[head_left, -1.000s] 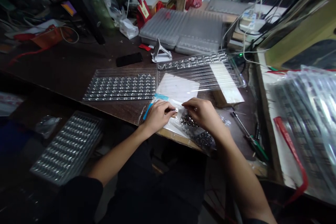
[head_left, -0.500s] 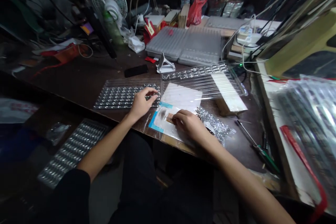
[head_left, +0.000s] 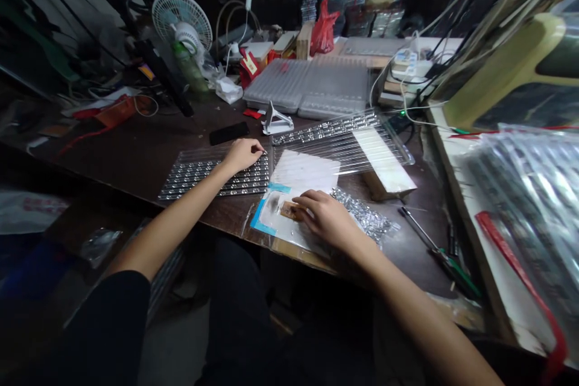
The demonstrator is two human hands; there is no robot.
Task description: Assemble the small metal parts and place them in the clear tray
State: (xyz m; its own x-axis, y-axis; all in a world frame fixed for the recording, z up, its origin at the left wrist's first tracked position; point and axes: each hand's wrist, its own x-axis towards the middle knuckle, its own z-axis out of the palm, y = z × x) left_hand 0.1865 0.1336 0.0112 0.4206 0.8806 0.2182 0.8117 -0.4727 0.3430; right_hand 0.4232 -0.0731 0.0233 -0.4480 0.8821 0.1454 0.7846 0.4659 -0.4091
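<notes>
My left hand [head_left: 244,155] is closed in a pinch over the upper right part of a clear tray [head_left: 199,178] filled with rows of small shiny metal parts; what its fingertips hold is too small to name. My right hand [head_left: 319,211] rests over a white sheet edged with blue tape [head_left: 259,217], its fingers bent around the end of a small brown piece [head_left: 289,211]. Whether they grip it is unclear. Beside that hand, on the right, lies a pile of loose shiny metal parts [head_left: 368,216].
A ribbed clear tray [head_left: 316,157] lies behind the sheet, with a white block [head_left: 384,160] at its right. A black phone [head_left: 229,132], a white stand [head_left: 277,120] and closed clear cases [head_left: 335,87] are farther back. A green-handled tool [head_left: 456,271] lies right.
My left hand has moved up the tray of parts, and its fingers have come together. My right hand stays near the brown piece, more of which now shows. The camera view has shifted slightly.
</notes>
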